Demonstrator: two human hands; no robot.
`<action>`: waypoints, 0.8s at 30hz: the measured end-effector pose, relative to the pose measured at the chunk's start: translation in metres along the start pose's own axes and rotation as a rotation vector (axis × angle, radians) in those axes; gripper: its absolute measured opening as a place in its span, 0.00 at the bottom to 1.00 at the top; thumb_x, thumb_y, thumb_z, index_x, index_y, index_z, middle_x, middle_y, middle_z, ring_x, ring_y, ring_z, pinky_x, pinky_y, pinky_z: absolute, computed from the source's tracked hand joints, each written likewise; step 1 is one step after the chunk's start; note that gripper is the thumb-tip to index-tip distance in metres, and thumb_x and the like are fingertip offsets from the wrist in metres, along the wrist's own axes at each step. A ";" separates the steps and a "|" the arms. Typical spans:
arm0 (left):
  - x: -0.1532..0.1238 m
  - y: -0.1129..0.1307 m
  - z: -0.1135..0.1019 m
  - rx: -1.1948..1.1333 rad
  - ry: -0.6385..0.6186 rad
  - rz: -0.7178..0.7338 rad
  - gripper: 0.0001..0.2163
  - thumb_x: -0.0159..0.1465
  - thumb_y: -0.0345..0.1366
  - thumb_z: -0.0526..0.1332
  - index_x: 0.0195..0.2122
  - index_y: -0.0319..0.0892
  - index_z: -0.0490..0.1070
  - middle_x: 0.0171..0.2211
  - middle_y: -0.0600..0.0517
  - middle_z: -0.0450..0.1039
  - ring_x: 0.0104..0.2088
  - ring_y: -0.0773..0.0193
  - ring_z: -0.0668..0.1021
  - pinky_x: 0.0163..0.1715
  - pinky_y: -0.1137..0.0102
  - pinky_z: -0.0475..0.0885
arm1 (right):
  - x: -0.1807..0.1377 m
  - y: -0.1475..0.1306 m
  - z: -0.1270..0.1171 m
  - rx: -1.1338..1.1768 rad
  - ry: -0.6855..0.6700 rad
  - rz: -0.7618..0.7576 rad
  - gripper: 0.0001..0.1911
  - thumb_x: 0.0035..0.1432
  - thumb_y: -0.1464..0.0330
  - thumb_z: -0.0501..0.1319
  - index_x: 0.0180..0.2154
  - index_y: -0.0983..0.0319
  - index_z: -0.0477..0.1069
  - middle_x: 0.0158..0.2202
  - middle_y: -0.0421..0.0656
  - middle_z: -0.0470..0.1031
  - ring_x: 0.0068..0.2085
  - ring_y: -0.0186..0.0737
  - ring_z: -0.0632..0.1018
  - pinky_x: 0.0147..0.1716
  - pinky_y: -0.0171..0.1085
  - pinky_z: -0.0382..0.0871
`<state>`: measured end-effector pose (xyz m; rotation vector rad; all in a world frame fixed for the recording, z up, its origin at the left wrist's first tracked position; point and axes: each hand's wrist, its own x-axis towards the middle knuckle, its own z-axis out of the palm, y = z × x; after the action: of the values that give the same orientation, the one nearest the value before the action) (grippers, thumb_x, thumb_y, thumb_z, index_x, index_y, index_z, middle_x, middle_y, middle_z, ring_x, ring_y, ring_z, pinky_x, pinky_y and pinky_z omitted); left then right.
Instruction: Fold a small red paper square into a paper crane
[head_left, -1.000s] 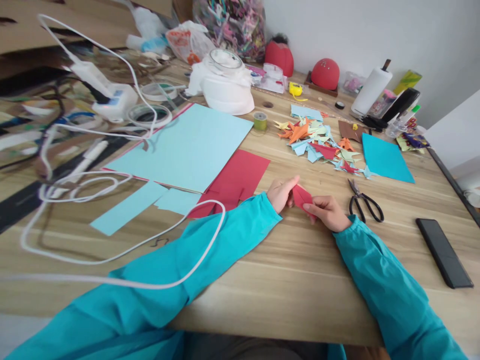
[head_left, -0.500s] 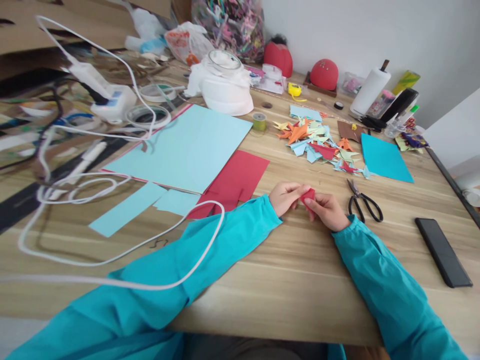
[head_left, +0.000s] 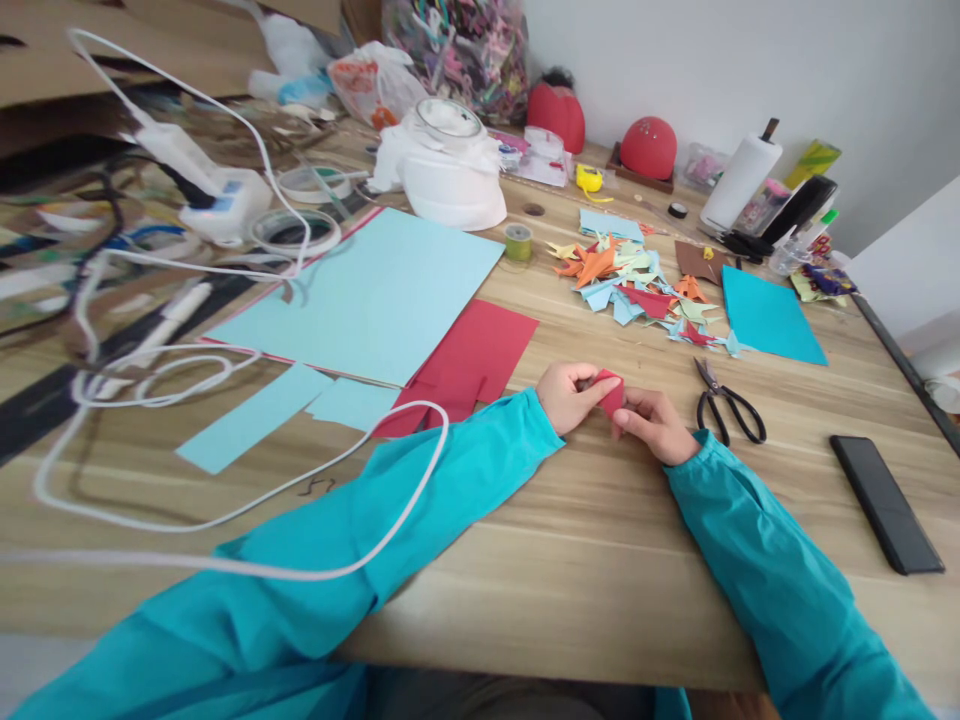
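Red paper [head_left: 614, 397] tight in left hand [head_left: 564, 398] and right hand [head_left: 661, 424], purple packet [head_left: 829, 279] markings illegible

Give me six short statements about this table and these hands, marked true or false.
1. The left hand and right hand both hold the folded red paper. True.
2. The phone lies to the right of the scissors. True.
3. The scissors are in the right hand. False: they lie on the table.
4. The turquoise sheet lies to the right of the paper pile. True.
5. The paper pile is all one colour. False: it includes orange, red and pale blue.
6. The phone rests on the turquoise sheet. False: it lies apart from it.
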<state>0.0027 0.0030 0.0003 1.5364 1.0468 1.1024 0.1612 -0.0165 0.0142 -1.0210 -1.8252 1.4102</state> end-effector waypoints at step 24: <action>0.003 0.004 -0.005 -0.143 -0.034 -0.020 0.11 0.51 0.39 0.61 0.18 0.37 0.68 0.16 0.56 0.63 0.21 0.72 0.64 0.22 0.74 0.60 | 0.001 0.004 0.004 -0.371 0.003 -0.003 0.20 0.56 0.54 0.56 0.20 0.62 0.62 0.16 0.36 0.66 0.19 0.29 0.64 0.21 0.31 0.57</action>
<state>-0.0008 0.0065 0.0059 1.4229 0.9382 1.1097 0.1587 -0.0172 0.0095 -1.1967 -2.1338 1.0877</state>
